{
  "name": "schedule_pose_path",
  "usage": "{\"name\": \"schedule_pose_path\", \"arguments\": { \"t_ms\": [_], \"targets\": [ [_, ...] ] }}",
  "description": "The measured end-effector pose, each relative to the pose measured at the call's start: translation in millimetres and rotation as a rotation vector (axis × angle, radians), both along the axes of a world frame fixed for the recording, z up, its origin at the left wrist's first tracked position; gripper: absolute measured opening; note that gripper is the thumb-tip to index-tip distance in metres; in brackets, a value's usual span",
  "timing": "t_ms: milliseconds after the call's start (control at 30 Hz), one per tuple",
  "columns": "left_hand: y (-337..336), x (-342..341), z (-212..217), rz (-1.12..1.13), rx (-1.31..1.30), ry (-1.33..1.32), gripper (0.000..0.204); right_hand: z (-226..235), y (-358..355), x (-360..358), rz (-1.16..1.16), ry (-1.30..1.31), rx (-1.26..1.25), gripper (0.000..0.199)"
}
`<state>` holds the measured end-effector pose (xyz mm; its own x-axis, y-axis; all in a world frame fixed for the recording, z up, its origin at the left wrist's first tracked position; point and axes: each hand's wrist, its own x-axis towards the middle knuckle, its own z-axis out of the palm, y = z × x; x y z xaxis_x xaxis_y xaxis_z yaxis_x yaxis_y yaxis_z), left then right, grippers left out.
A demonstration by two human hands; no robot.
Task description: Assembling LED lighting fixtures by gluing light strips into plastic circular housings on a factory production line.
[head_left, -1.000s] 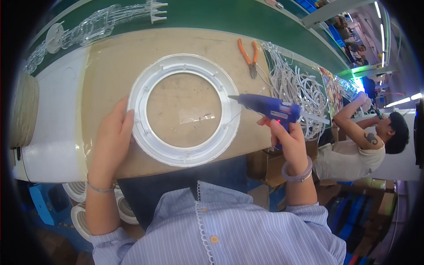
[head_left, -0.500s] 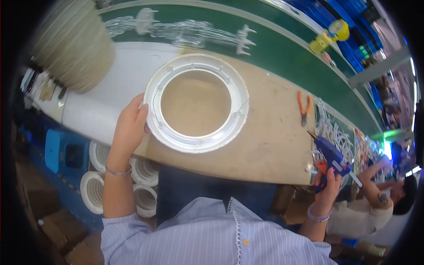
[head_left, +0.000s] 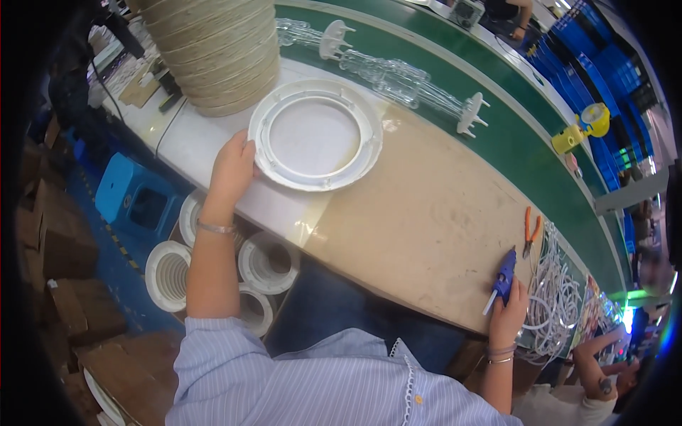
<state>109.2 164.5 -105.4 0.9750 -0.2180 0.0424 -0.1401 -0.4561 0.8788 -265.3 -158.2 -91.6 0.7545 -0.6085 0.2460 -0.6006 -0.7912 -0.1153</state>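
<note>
My left hand [head_left: 234,169] grips the left rim of a white ring-shaped frame [head_left: 369,150], its thumb on top. The ring is held over the white part of the worktable, near the tan board. At the table's right front edge, my right hand [head_left: 508,312] is closed around a blue glue gun [head_left: 505,273]; the hand hides its handle. A white glue stick [head_left: 489,302] pokes out of the gun's rear. Orange-handled pliers [head_left: 531,231] lie just beyond the gun, beside a heap of white cables [head_left: 554,298].
A tall stack of beige rings [head_left: 220,57] stands at the back left. Clear plastic parts [head_left: 398,78] lie along the green conveyor [head_left: 526,149]. White ribbed rings [head_left: 169,277] and a blue stool [head_left: 138,195] are below left. Another person [head_left: 579,397] sits at the right.
My left hand has carried the ring leftward over the table toward the stack. My right hand has brought the glue gun down to the tabletop and turned it. The view has shifted left.
</note>
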Motion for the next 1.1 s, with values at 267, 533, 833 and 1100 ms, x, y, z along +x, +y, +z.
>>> {"name": "schedule_pose_path", "arguments": {
  "t_ms": [267, 533, 833, 1100],
  "targets": [
    [7, 20, -5, 0.004, -0.006, -0.004, 0.028, 1, 1, 7, 0.052, 0.104, -0.002, 0.054],
    [12, 26, -17, -0.032, -0.044, 0.036, 0.028, 11, 9, 3, 0.029, 0.078, 0.100, 0.063],
    [44, -40, -20, 0.167, -0.405, -0.313, 0.023, 36, 35, 10, 0.224, -0.145, 0.002, 0.058],
    [86, -161, -219, 0.270, 0.053, 0.376, 0.015, 18, 114, 92, 0.721, 0.187, 0.388, 0.044]
  ]
}}
